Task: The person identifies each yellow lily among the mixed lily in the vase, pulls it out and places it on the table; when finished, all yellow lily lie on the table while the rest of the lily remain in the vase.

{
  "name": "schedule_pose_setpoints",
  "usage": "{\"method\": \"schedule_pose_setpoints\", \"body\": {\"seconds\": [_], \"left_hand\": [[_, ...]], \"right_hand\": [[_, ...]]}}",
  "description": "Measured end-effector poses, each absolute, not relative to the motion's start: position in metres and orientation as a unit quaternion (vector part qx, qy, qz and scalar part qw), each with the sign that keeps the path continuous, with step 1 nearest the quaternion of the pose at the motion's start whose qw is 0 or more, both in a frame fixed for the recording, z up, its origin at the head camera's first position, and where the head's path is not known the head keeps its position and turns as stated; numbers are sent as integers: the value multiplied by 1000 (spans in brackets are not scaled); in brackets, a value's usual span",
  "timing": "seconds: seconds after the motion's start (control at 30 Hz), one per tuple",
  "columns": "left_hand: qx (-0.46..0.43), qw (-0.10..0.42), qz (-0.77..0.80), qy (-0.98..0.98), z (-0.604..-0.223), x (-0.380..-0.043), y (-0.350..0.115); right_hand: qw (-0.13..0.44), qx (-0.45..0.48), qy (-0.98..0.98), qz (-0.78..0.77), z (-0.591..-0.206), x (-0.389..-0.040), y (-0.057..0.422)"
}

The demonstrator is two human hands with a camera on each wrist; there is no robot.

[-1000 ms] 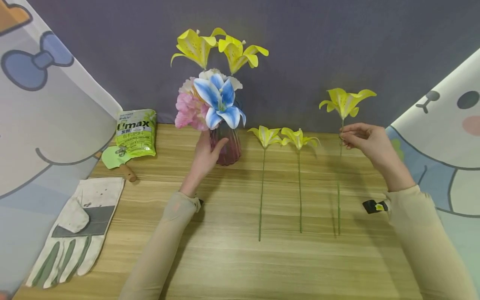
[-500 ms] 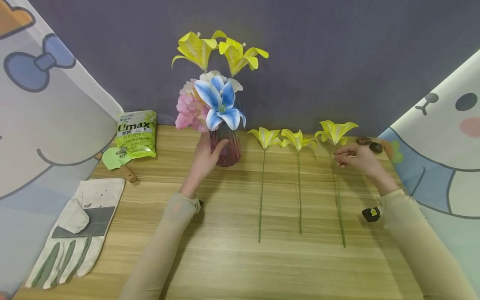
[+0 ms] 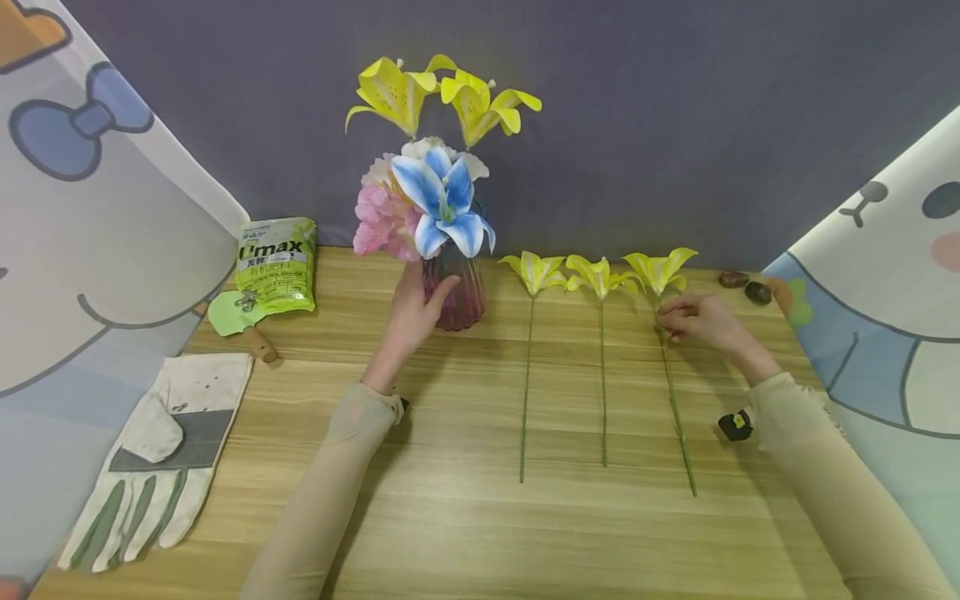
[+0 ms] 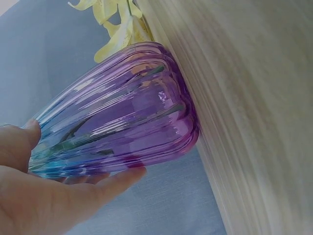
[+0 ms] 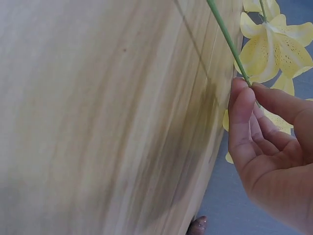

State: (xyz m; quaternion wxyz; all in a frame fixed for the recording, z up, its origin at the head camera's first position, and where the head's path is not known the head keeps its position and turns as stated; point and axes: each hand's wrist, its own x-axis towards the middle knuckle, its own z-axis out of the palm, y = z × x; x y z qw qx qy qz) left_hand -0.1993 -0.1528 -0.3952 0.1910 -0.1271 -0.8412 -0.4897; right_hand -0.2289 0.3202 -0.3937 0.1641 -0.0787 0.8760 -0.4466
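My left hand (image 3: 414,307) holds a ribbed glass vase (image 3: 463,300) from its left side, thumb in front and fingers behind. In the left wrist view the vase (image 4: 127,110) is see-through, purple with blue at the narrower part, with green stems inside. Two yellow lilies (image 3: 390,96), a blue-and-white lily (image 3: 444,200) and pink blooms (image 3: 382,217) rise from it. My right hand (image 3: 705,321) pinches the green stem (image 5: 227,39) of a yellow lily (image 3: 660,271) just below its flower. To its left, two more yellow lilies (image 3: 600,275) lie side by side on the table.
A green bag (image 3: 276,265) stands at the back left, beside a small green trowel (image 3: 258,343) with a wooden handle. In front of them lies a white-and-grey work glove (image 3: 168,450). Dark stones (image 3: 757,292) sit at the back right. A grey backdrop (image 3: 637,125) hangs behind the table (image 3: 465,517).
My right hand has brought the yellow lily down and left, from upright in the air to beside the other two. The stones came into view. My left hand has stayed on the vase.
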Motion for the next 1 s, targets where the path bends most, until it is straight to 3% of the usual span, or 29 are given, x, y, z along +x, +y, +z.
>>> {"method": "schedule_pose_setpoints", "body": {"seconds": [0.6, 0.7, 0.9, 1.0], "left_hand": [[-125, 194, -486, -843, -394, -197, -152], [-123, 190, -489, -843, -394, -196, -151], [-129, 191, -492, -839, -394, -197, -150], [-132, 193, -494, -837, -393, -197, -152]], "right_hand": [[180, -78, 871, -450, -391, -225, 323], [127, -87, 884, -442, -387, -221, 322], [-80, -106, 872, -470, -347, -200, 284], [-83, -135, 821, -548, -322, -199, 244]]}}
